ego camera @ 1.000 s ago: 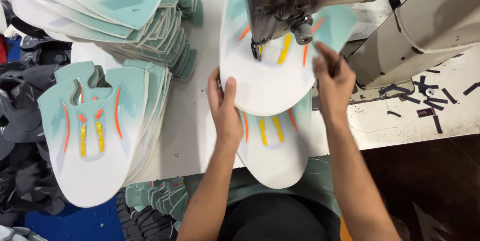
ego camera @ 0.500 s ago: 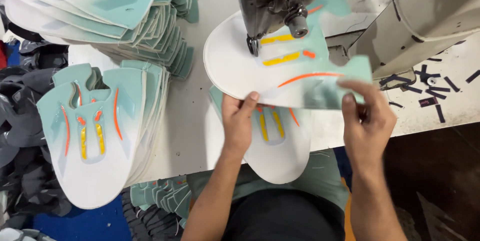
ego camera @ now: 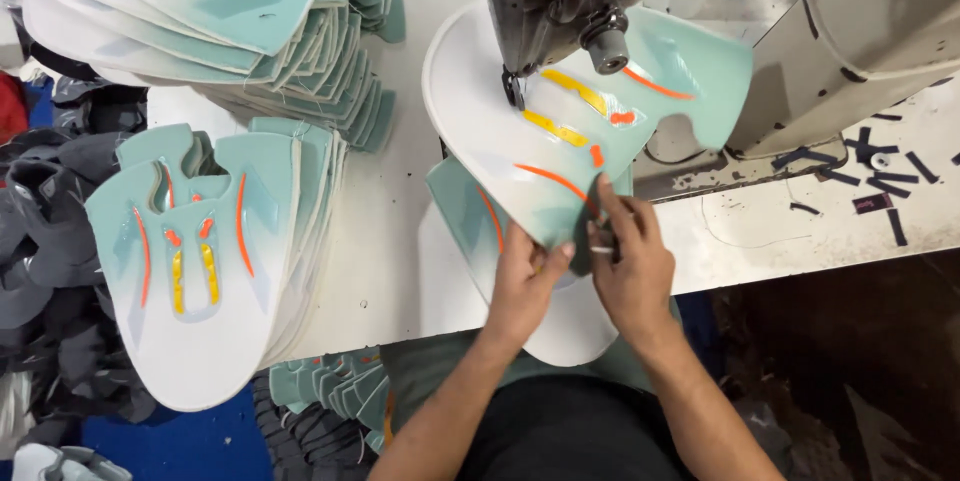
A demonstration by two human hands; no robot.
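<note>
1. The left hand (ego camera: 523,281) held the near edge of a shoe upper piece (ego camera: 520,131), with the thumb on top and the fingers folded under it.
2. The right hand (ego camera: 632,266) pinched the same edge just beside the left hand; the fingers were closed narrowly on the mint green corner of the piece.
3. The shoe upper piece was white and mint green, with orange and yellow stripes. It lay flat on the white table (ego camera: 400,241), under the head of the sewing machine (ego camera: 560,1), and the needle area stood over its middle.
4. A second piece of the same kind (ego camera: 570,326) lay under the hands, partly covered by the first piece and reaching over the table edge.
5. On the left side, a stack of the same pieces (ego camera: 200,251) rested on the table, and a bigger pile (ego camera: 200,11) lay behind it, spread like a fan.
6. Small dark scraps (ego camera: 880,176) were scattered on the table at the right, well apart from the hands.
7. Grey cloth (ego camera: 45,271) hung at the far left.
</note>
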